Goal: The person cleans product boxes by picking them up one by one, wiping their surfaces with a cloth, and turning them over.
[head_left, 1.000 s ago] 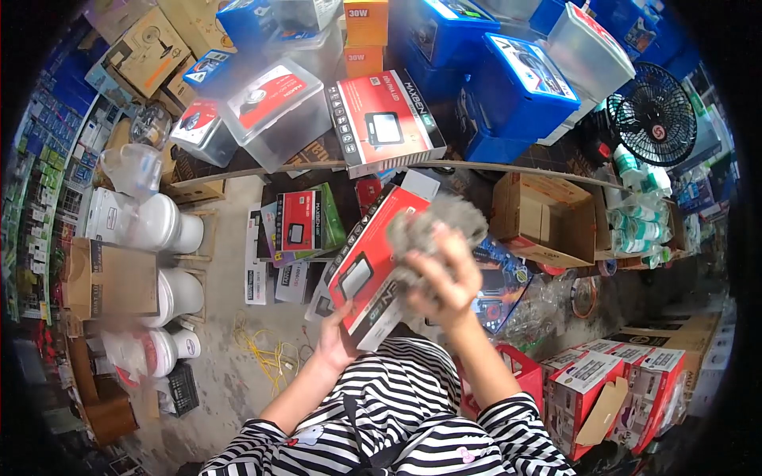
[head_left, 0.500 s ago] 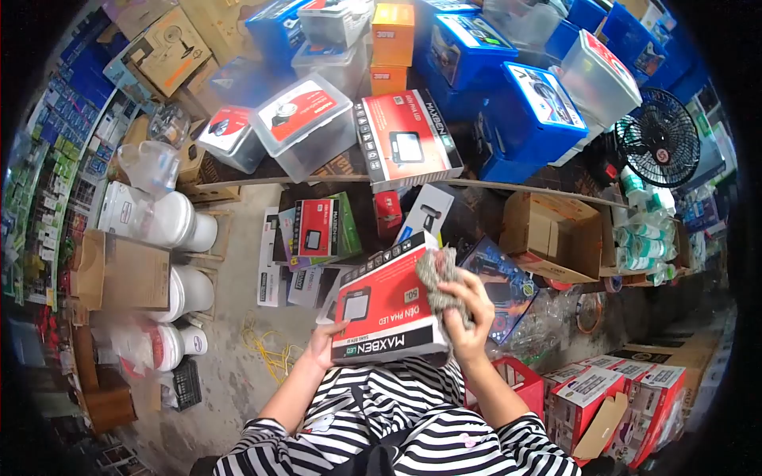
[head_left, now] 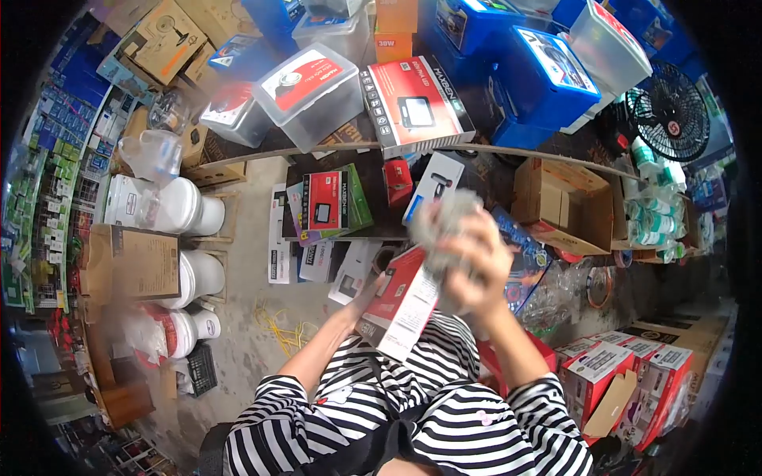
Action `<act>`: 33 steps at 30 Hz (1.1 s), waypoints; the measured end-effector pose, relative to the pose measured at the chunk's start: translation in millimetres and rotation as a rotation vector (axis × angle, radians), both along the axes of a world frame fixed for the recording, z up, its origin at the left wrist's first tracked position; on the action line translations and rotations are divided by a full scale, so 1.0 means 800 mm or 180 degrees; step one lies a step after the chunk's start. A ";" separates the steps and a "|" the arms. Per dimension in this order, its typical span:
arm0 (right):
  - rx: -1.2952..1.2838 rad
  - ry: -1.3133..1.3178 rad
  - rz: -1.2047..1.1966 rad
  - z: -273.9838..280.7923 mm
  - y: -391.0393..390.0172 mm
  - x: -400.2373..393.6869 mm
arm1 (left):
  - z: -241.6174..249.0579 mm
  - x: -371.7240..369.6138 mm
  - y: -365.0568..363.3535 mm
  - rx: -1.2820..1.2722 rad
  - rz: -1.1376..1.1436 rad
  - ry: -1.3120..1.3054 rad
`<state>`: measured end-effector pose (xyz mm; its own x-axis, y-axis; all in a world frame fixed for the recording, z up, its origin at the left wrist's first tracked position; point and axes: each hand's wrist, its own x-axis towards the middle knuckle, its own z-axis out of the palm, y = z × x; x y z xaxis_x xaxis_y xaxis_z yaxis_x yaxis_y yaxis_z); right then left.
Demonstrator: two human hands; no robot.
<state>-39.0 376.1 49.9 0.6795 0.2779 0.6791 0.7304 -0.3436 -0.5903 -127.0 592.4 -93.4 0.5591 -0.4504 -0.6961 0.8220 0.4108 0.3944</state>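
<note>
A red and white LED floodlight box is tipped up close in front of my striped shirt, its narrow white printed side turned up toward me. My left hand grips it along the left side, the fingers partly hidden by the box. Above its upper right end, my right hand is closed round a crumpled grey rag. Both hand and rag are smeared by motion, and the rag overlaps the top of the box in this view.
A similar floodlight box lies on the shelf ahead, beside clear plastic bins and blue boxes. Below stands an open cardboard carton. White buckets line the left; red cartons sit at right.
The floodlight box has turned from its red front to its narrow white side. My right hand has moved up with the rag; the left still holds the box.
</note>
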 end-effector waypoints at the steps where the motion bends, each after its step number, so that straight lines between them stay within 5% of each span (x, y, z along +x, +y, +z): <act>1: 0.0213 0.0350 -0.0209 0.005 -0.002 0.017 | 0.003 0.001 0.004 0.0219 -0.0211 -0.0149; 3: 0.0554 0.1033 -0.0482 0.004 0.007 0.033 | 0.032 0.005 0.002 0.0411 -0.0184 0.0087; 8: 0.0223 0.0370 -0.0512 0.001 0.027 -0.011 | 0.020 0.002 0.008 0.0107 0.0107 0.0193; 10: -0.0036 0.0186 -0.0047 0.007 0.024 -0.039 | 0.030 0.001 0.009 -0.0011 0.0039 -0.0335; 11: -0.0080 0.0083 0.0219 0.010 0.028 -0.055 | 0.043 0.000 0.014 0.0662 -0.0268 -0.0388; 14: 0.0002 0.0003 0.1130 0.019 0.032 -0.084 | 0.005 -0.001 0.018 -0.0095 0.0040 0.0189; 17: 0.0011 -0.0309 0.1212 0.003 0.026 -0.069 | -0.003 0.001 0.031 -0.0555 -0.0206 0.0765; 18: 0.0095 -0.0323 0.1052 0.003 0.027 -0.056 | 0.012 0.002 0.019 -0.0089 -0.0153 0.0047; 20: 0.0123 0.0083 0.0438 -0.003 0.024 -0.029 | 0.001 0.005 0.017 0.0226 -0.0092 -0.0159; 21: 0.0209 0.0329 0.0018 -0.013 0.019 -0.016 | -0.063 0.006 0.031 -0.0019 -0.0175 0.0163; 22: 0.0221 0.0271 -0.0404 -0.015 0.015 0.003 | -0.013 0.007 0.020 -0.0066 -0.0156 0.0196; 23: 0.0902 0.1104 -0.0733 -0.021 0.009 0.035 | 0.015 0.007 0.016 0.0105 -0.0206 -0.0072; 24: 0.1222 0.1547 -0.0795 -0.048 0.005 0.049 | -0.004 0.003 0.019 0.0299 -0.0188 -0.0091; 27: 0.2527 0.3166 0.0192 -0.132 -0.020 0.049 | -0.002 0.011 0.016 0.0564 -0.0079 -0.0425; 29: 0.4171 0.4815 0.1210 -0.097 0.000 0.015 | 0.027 0.021 0.011 0.0918 -0.0046 -0.0850; 32: 0.4362 0.5182 0.0361 -0.122 -0.027 -0.013 | 0.040 0.052 0.018 0.1061 -0.0214 -0.1892; 33: 0.4448 0.5002 0.1010 -0.131 -0.045 -0.023 | 0.042 0.060 0.021 0.1243 -0.0232 -0.2009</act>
